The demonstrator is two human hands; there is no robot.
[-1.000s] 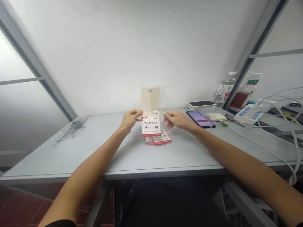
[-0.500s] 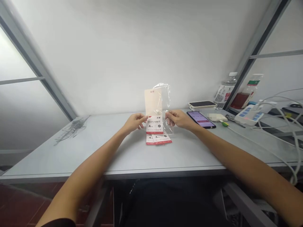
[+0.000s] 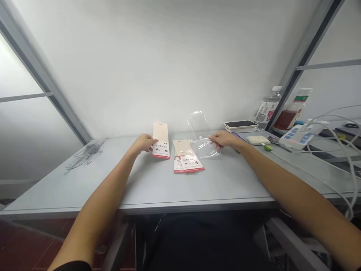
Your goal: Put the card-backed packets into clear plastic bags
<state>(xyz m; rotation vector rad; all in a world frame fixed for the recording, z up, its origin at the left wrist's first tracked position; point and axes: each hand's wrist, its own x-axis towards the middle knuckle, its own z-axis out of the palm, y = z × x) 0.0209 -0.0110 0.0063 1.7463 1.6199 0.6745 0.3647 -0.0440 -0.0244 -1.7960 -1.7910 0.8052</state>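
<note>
My left hand (image 3: 143,143) pinches the left edge of a cream card with a white and red label (image 3: 161,141), held low at the table (image 3: 158,184), left of centre. My right hand (image 3: 224,139) grips a clear plastic sleeve (image 3: 200,135) that is empty and rises from the table to the right of the card. Between the two hands a small stack of the same cards (image 3: 186,162) lies flat on the grey table.
At the back right sit a phone on a white pad (image 3: 240,125), a pale rounded object (image 3: 258,140), two bottles (image 3: 267,107), a power strip (image 3: 296,135) and white cables (image 3: 338,150). A bundle of clear sleeves (image 3: 84,153) lies at the far left.
The card has come out of the sleeve. My left hand carried it left and down to the table, while my right hand drew the empty sleeve to the right.
</note>
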